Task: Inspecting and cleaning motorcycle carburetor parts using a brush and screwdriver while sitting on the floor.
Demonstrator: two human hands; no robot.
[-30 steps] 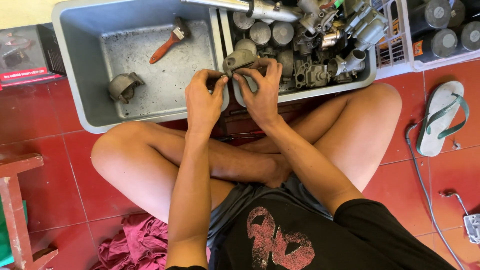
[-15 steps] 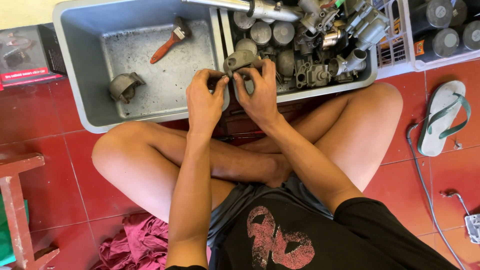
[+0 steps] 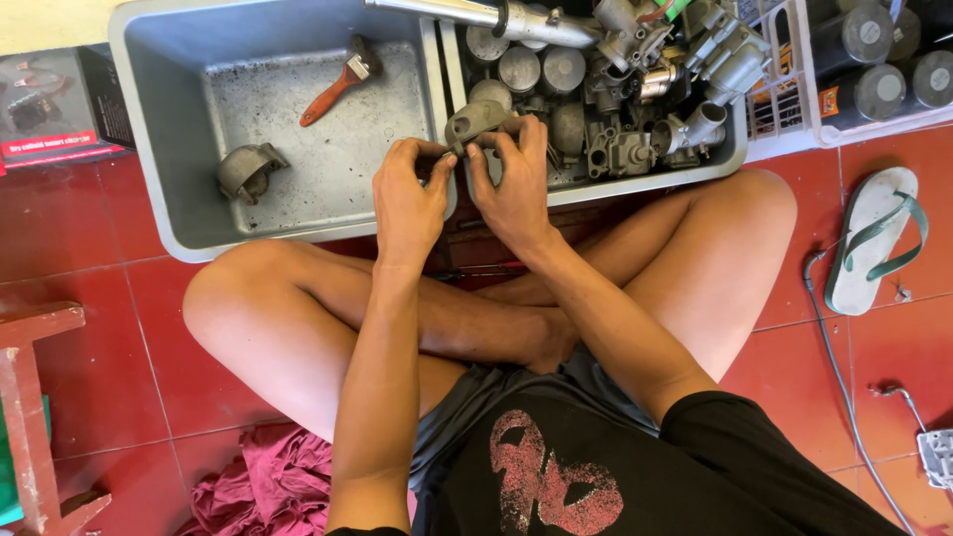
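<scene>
I sit cross-legged on a red tiled floor. My left hand (image 3: pixel 410 196) and my right hand (image 3: pixel 513 179) are together gripping a grey curved metal part (image 3: pixel 475 121) above the wall between two grey tubs. The left tub (image 3: pixel 159 149) holds a brush with a red handle (image 3: pixel 338 81) and a grey metal clamp-shaped piece (image 3: pixel 248 169). The right tub (image 3: pixel 695 171) is packed with several grey metal engine parts (image 3: pixel 615 89), cylinders and a long shiny tube (image 3: pixel 467 12). The fingers of both hands hide the lower half of the held part.
A white basket (image 3: pixel 794 109) of dark cans stands at the top right. A green-strapped sandal (image 3: pixel 879 238) and a grey hose (image 3: pixel 844 377) lie on the right. A black box (image 3: pixel 60 109) sits top left, a red wooden stool (image 3: pixel 30 417) at left, a pink rag (image 3: pixel 268 486) below.
Both hands have shifted slightly on the metal part, the fingers working at it. The view has hardly moved and nothing else has changed.
</scene>
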